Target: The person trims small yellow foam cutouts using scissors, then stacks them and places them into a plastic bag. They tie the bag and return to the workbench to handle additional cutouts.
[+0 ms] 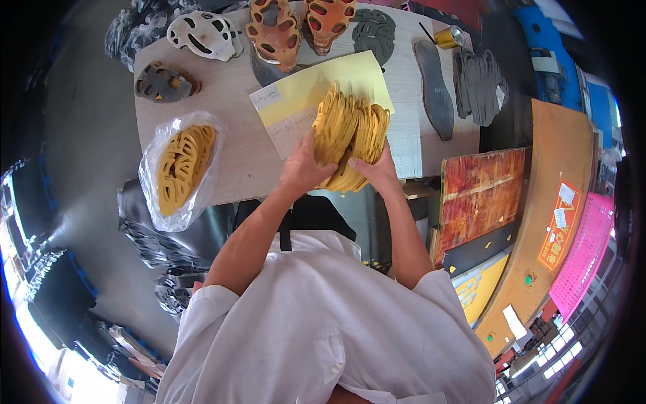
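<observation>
Both hands hold a thick stack of yellow cut-out sole pieces (350,131) above the near edge of a pale wooden table (222,111). My left hand (304,165) grips the stack's left side, thumb up against it. On the right and lower side, my right hand (378,170) is closed around the fanned-out pieces. Under the stack lie a yellow sheet (303,91) and a white printed paper (286,124).
A clear plastic bag of more yellow pieces (180,168) hangs over the table's left edge. White (205,34), orange (274,32) and dark perforated moulds (165,82) sit at the back, with grey insoles (434,87), a dark stack (479,84) and a gold can (449,37). A red-brown board (481,195) stands right.
</observation>
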A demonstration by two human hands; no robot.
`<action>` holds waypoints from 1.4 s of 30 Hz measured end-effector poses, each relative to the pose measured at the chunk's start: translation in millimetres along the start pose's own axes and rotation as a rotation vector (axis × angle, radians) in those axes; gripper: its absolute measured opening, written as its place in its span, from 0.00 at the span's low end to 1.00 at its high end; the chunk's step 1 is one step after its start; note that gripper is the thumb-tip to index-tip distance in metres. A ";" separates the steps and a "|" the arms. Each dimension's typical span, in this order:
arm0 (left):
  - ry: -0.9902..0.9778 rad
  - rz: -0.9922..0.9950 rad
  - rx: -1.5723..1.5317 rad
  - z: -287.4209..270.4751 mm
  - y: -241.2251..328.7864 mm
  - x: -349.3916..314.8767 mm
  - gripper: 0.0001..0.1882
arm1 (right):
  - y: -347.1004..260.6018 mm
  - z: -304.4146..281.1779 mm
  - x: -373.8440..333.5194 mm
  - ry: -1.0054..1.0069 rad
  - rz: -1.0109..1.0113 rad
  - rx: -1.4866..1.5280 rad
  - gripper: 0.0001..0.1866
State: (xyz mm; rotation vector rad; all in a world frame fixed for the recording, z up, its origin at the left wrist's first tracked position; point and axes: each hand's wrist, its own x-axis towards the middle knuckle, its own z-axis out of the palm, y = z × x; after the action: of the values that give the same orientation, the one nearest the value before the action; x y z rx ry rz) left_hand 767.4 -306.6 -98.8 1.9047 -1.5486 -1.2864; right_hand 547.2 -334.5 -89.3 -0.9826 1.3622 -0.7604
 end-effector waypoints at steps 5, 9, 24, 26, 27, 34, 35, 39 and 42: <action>0.089 -0.091 -0.211 -24.2 -23.8 6.7 0.54 | 2.6 -8.2 -3.4 0.166 0.096 0.079 0.50; 0.067 -0.112 -0.139 -28.3 -23.0 12.6 0.51 | 9.2 2.4 2.7 0.248 0.002 -0.108 0.53; -0.301 -0.154 -0.954 -67.7 11.3 -98.9 0.65 | -57.5 24.4 -81.1 -0.018 0.219 0.539 0.40; -0.320 -0.131 -1.074 -88.5 17.8 -110.4 0.56 | -60.8 71.6 -85.4 -0.087 0.222 0.633 0.42; -0.343 -0.121 -1.127 -106.6 13.6 -116.6 0.53 | -62.8 94.0 -84.7 -0.156 0.224 0.692 0.43; -0.119 -0.106 -0.870 -247.4 -54.1 -176.9 0.39 | -95.8 227.4 -64.3 -0.604 0.235 0.731 0.43; -0.076 -0.130 -0.798 -265.1 -69.1 -182.5 0.40 | -98.3 246.7 -58.8 -0.633 0.278 0.752 0.42; -0.006 -0.194 -0.683 -317.3 -131.5 -190.1 0.44 | -83.5 332.6 -46.5 -0.595 0.283 0.621 0.34; -0.021 -0.211 -0.689 -337.6 -172.2 -189.6 0.42 | -64.1 366.2 -43.6 -0.596 0.306 0.633 0.32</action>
State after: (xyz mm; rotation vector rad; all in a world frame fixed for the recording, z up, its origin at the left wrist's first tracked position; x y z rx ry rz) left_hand 1146.4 -162.7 24.8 1.6136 -0.7581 -1.6544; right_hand 912.6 -276.3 -32.4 -0.4228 0.6564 -0.5464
